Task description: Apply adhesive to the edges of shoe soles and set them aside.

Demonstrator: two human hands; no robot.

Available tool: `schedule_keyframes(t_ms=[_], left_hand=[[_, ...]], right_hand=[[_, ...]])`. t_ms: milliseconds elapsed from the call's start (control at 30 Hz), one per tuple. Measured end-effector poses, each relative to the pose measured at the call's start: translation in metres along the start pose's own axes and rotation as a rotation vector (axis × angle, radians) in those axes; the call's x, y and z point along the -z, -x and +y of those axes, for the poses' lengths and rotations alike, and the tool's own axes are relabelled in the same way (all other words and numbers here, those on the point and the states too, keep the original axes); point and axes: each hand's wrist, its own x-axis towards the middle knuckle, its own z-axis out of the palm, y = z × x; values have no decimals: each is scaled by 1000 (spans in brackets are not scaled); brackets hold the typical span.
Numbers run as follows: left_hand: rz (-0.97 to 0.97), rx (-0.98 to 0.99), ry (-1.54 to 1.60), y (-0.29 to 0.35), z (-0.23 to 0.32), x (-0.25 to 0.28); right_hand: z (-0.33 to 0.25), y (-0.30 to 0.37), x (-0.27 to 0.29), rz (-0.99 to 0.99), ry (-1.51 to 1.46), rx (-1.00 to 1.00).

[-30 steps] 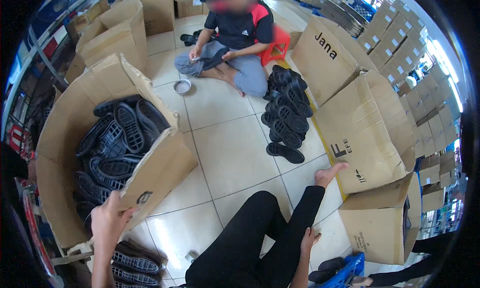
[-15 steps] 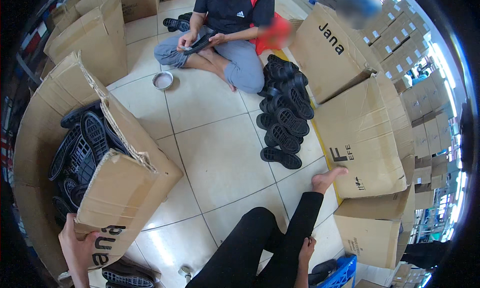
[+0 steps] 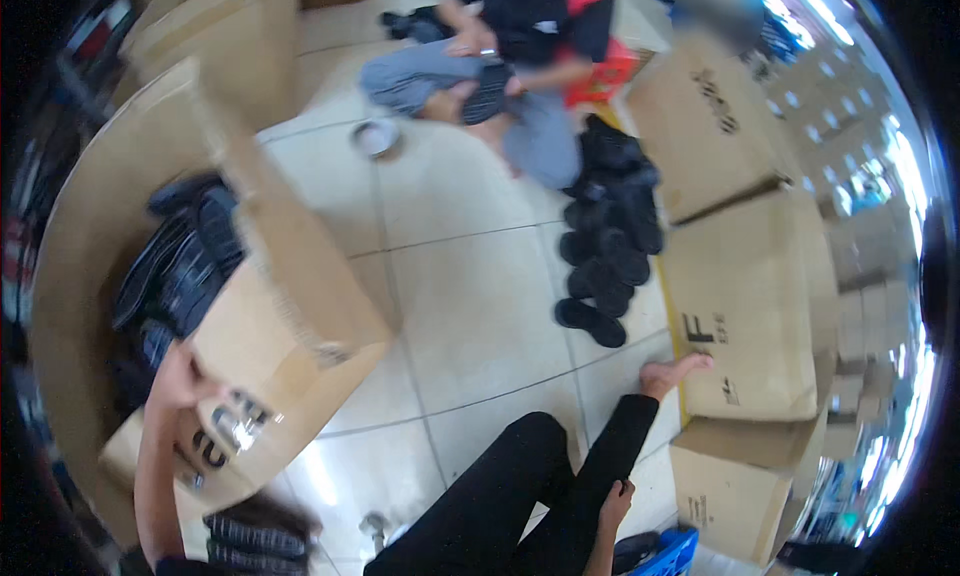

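Observation:
My left hand [image 3: 182, 378] grips the near rim of a large cardboard box [image 3: 305, 321], with the thumb on the outer face and the fingers out of sight inside. Several black shoe soles [image 3: 190, 261] lie piled in that box, just beyond the hand. My right hand [image 3: 616, 508] is down by my bent leg [image 3: 600, 466], its fingers curled against the black trouser cloth of the lower leg. Motion blur softens the box and the soles.
Across the tiled floor a seated person [image 3: 520, 36] holds a black sole [image 3: 486, 94]. A small round bowl [image 3: 376, 138] stands nearby. Black soles [image 3: 610, 246] lie in rows before upright cartons [image 3: 745, 306] on the right. Brown footwear [image 3: 260, 536] and a blue crate [image 3: 670, 556] are close by.
The view has shifted, moving the scene rightward. My left hand and the box's near wall have moved up and away from me. The seated person's sole is turned. My right hand stays by the leg.

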Motion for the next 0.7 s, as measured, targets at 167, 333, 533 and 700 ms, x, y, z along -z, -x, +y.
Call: schedule_keyframes(t_ms=[167,333,533,700], left_hand=[[-59,63,-185,1,-8,14],[-56,52,-160,3,6,16],[-34,-28,-276,8,3,12],[-21,19,-467,37,59,18]], right_hand=[[-9,-10,-9,77,134,-28],[-31,-13,-15,93,197,-80],[-23,-9,-10,91,420,-69],[-65,12,0,-32,600,309]])
